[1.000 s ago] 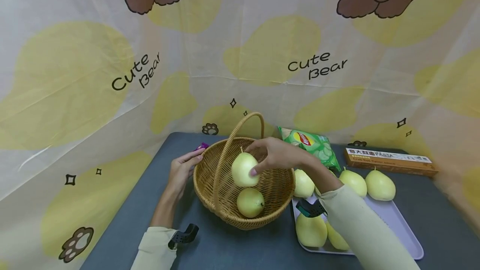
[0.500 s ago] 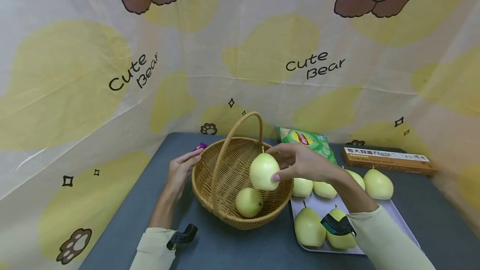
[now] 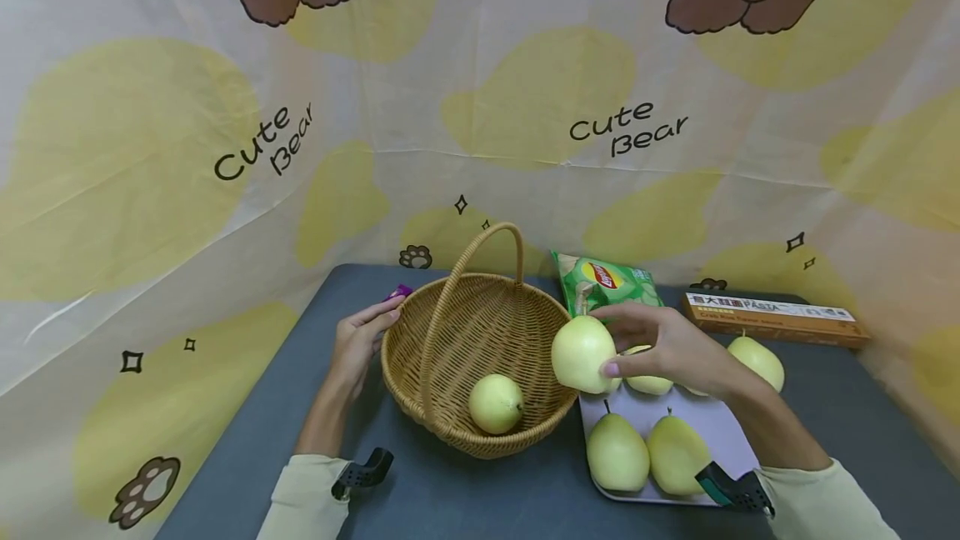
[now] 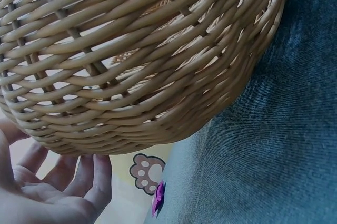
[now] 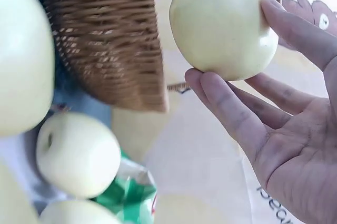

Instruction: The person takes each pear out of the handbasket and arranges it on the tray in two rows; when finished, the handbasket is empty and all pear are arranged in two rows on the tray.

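My right hand (image 3: 671, 348) pinches a pale yellow-green pear (image 3: 582, 355) between thumb and fingers, held up over the basket's right rim and the tray's near-left part. In the right wrist view the pear (image 5: 224, 26) is gripped at its side, with the fingertips beneath it. A wicker basket (image 3: 480, 319) with a tall arched handle stands in the middle, one pear (image 3: 496, 404) lying inside. My left hand (image 3: 358, 348) touches the basket's left rim with fairly straight fingers. In the left wrist view its fingertips (image 4: 102, 163) are right at the rim.
Right of the basket lies a lilac tray (image 3: 720, 427) bearing several pears, two of them (image 3: 618, 452) at the front. Behind it are a green chip bag (image 3: 603, 277) and a long pasta box (image 3: 776, 319). A small purple object (image 3: 400, 292) lies behind the left hand.
My right hand has carried the pear from inside the basket rightward, past its right rim toward the tray. My left hand stays at the basket's left rim; the other pear remains in the basket.
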Demonstrator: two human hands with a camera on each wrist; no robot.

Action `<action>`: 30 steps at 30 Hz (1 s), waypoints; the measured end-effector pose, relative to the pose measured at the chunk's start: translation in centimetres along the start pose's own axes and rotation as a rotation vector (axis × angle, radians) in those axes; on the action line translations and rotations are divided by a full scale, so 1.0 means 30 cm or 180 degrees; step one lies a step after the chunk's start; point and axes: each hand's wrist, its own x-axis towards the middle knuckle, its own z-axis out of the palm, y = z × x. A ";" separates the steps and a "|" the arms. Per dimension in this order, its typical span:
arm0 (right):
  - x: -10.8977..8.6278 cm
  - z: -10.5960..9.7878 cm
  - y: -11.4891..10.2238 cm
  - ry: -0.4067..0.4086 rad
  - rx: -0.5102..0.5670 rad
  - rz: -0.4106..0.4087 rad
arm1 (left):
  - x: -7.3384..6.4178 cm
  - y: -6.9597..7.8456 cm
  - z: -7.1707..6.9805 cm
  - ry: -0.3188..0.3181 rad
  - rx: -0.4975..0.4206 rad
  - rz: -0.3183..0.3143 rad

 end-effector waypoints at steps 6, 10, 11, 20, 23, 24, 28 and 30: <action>-0.077 -0.035 0.057 0.0143 -0.0106 0.0134 | -0.001 -0.001 0.001 -0.0009 -0.0010 0.0004; -0.136 -0.060 0.088 0.0252 -0.0187 0.0263 | -0.001 -0.001 0.000 -0.0025 0.0008 -0.0004; -0.150 -0.067 0.095 0.0263 -0.0185 0.0285 | -0.001 -0.001 0.000 -0.0030 0.0014 -0.0003; -0.266 -0.114 0.192 0.0377 -0.0107 0.0476 | 0.002 0.003 0.000 -0.0032 0.0047 0.0000; -0.302 -0.137 0.226 0.0446 -0.0207 0.0544 | 0.002 0.003 -0.001 -0.0015 0.0046 -0.0008; -0.313 -0.144 0.239 0.0464 -0.0232 0.0564 | 0.001 0.004 -0.001 -0.0013 0.0043 -0.0012; -0.362 -0.168 0.286 0.0521 -0.0351 0.0653 | 0.000 0.003 -0.002 0.0001 0.0033 -0.0020; -0.386 -0.178 0.309 0.0524 -0.0359 0.0666 | 0.000 0.001 -0.002 0.0008 0.0033 -0.0027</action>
